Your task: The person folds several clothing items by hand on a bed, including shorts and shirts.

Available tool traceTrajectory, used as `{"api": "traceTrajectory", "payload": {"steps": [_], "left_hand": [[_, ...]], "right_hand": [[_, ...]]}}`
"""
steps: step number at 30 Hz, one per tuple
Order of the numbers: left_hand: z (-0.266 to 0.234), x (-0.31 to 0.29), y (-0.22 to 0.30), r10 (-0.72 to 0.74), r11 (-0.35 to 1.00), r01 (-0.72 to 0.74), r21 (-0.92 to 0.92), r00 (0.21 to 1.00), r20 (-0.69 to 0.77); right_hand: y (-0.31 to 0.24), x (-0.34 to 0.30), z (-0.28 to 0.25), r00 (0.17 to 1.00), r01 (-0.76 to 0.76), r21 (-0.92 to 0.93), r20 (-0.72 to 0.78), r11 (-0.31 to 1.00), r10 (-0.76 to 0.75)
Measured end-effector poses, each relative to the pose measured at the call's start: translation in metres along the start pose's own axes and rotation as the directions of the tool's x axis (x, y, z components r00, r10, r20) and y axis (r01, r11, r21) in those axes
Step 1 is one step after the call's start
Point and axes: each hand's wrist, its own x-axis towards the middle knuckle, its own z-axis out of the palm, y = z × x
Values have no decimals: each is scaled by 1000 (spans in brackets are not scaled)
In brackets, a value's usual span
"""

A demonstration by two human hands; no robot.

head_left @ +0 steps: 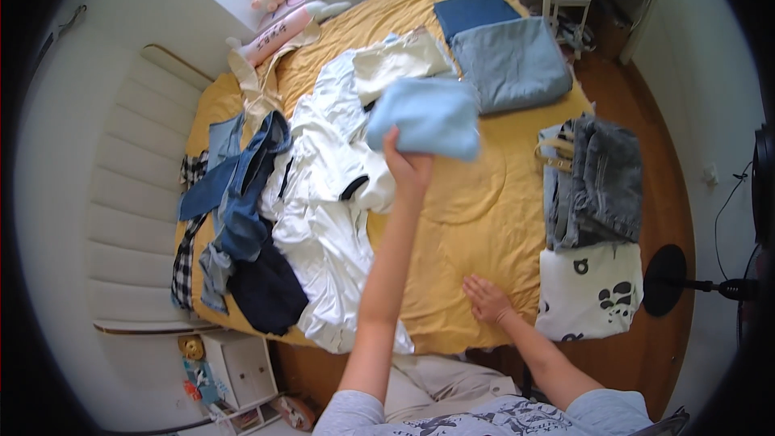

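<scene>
My left hand reaches up over the bed, closed on the lower edge of a folded light blue garment. The garment is a compact bundle; its exact kind cannot be made out. Behind it lies a cream folded cloth, partly covered by the bundle. White clothes with black trim spread loosely beside my left arm. My right hand rests on the yellow bedsheet near the front edge, fingers stretched and holding nothing.
Folded blue-grey fabric and a dark blue piece lie at the far right. Folded grey jeans and a white printed garment line the right edge. Crumpled denim lies left. A black round stand stands beyond the bed.
</scene>
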Motion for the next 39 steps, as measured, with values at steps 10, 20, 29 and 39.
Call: {"api": "traceTrajectory", "payload": {"steps": [10, 20, 29, 39], "left_hand": [[-81, 248, 35, 94, 994, -73, 79, 947, -309], [-109, 187, 31, 69, 852, 75, 519, 965, -253], [-175, -133, 104, 530, -757, 290, 585, 796, 292], [-238, -289, 66, 515, -530, 438, 726, 846, -135]], "right_hand": [[4, -4, 28, 988, 36, -91, 153, 995, -22], [12, -11, 31, 991, 34, -6, 130, 999, -33], [10, -6, 30, 991, -16, -33, 134, 999, 20], [-2, 1, 22, 997, -9, -135, 76, 991, 20]]}}
